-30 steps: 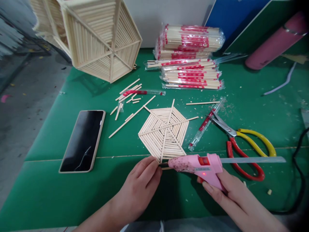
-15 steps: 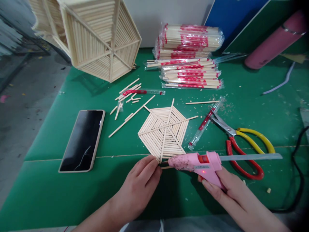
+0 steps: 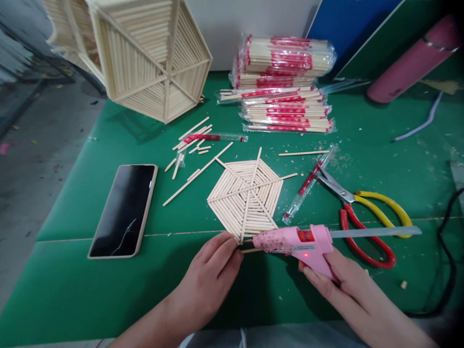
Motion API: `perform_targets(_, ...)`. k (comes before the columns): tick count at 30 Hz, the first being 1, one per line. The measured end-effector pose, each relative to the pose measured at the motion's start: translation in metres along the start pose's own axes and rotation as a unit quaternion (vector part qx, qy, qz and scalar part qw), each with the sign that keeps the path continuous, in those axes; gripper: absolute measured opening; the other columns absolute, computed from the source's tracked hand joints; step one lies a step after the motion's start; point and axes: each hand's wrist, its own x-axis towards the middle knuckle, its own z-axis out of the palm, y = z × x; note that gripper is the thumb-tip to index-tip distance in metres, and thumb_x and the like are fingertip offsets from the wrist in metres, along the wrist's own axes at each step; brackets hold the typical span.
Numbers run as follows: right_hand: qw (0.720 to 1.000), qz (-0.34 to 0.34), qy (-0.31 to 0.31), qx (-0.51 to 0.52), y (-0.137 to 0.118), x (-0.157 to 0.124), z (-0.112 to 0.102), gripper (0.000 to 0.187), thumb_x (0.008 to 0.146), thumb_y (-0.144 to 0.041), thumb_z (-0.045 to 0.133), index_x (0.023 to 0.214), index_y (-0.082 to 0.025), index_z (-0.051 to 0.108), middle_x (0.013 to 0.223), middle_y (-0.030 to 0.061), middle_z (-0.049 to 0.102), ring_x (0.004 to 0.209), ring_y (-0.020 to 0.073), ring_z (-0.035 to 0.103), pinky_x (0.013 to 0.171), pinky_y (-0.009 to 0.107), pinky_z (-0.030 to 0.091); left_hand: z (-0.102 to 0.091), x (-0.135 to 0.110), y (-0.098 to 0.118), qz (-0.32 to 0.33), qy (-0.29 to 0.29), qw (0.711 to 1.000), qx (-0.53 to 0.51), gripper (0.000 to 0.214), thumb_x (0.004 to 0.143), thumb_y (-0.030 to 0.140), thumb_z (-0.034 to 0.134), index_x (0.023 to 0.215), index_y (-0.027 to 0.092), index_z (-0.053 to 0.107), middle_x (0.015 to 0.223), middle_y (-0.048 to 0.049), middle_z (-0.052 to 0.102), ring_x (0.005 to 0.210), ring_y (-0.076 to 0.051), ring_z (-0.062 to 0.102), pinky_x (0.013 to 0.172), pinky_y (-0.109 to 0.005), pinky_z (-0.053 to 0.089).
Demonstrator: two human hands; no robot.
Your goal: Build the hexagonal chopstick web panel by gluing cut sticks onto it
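In my right hand point(image 3: 344, 280) is a pink hot glue gun point(image 3: 293, 240), its red light lit and a clear glue stick point(image 3: 377, 232) poking out of its back. Its nozzle is at the near corner of a hexagonal web of wooden sticks point(image 3: 246, 198) lying flat on the table. The fingers of my left hand point(image 3: 213, 275) are closed beside that corner, around a thin wooden stick point(image 3: 251, 251) whose free end shows beneath the gun. My left fingertips hide the rest of that stick.
Scissors point(image 3: 348, 198) with red and yellow handles lie right of the web. A phone point(image 3: 123, 211) is on the left. Behind are loose cut sticks point(image 3: 195, 135), wrapped chopstick packs point(image 3: 286, 111), a large stick-built hexagonal piece point(image 3: 155, 67) and a pink bottle point(image 3: 409, 63).
The glue gun has tilted very slightly, and the rear end of its glue stick sits a little higher. My left hand and the web stay almost where they were.
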Motion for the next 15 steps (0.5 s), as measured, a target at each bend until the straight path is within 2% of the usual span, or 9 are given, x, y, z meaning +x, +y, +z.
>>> perform_targets(3, 1.0, -0.002, -0.005, 0.001, -0.0005, -0.0002, 0.0002, 0.02, 0.085, -0.037, 0.042, 0.087, -0.021, 0.054, 0.078, 0.0033, 0.064, 0.069, 0.016, 0.06, 0.065, 0.023, 0.051, -0.0001, -0.0017, -0.0004, -0.005, -0.011, 1.0, -0.005, 0.013, 0.082, 0.009, 0.048, 0.091, 0.011, 0.056, 0.097, -0.0089, 0.056, 0.1, -0.021, 0.05, 0.085, -0.034, 0.049)
perform_targets(8, 1.0, 0.001, -0.01, 0.006, 0.0002, -0.0002, 0.0008, 0.022, 0.086, -0.037, 0.04, 0.097, -0.021, 0.051, 0.09, 0.0056, 0.063, 0.079, 0.0171, 0.06, 0.072, 0.026, 0.05, 0.001, -0.0023, -0.0005, -0.001, -0.011, 1.0, -0.005, 0.013, 0.081, 0.009, 0.05, 0.092, 0.01, 0.056, 0.097, -0.0099, 0.056, 0.1, -0.023, 0.05, 0.086, -0.036, 0.048)
perform_targets(15, 1.0, 0.009, -0.005, 0.006, 0.0026, -0.0022, 0.0012, 0.021, 0.085, -0.038, 0.042, 0.09, -0.021, 0.053, 0.084, 0.0043, 0.064, 0.075, 0.0169, 0.061, 0.069, 0.024, 0.051, 0.0009, -0.0046, -0.0015, 0.002, -0.018, 1.0, -0.009, 0.014, 0.081, 0.009, 0.049, 0.093, 0.009, 0.056, 0.1, -0.0107, 0.056, 0.102, -0.023, 0.049, 0.088, -0.036, 0.047)
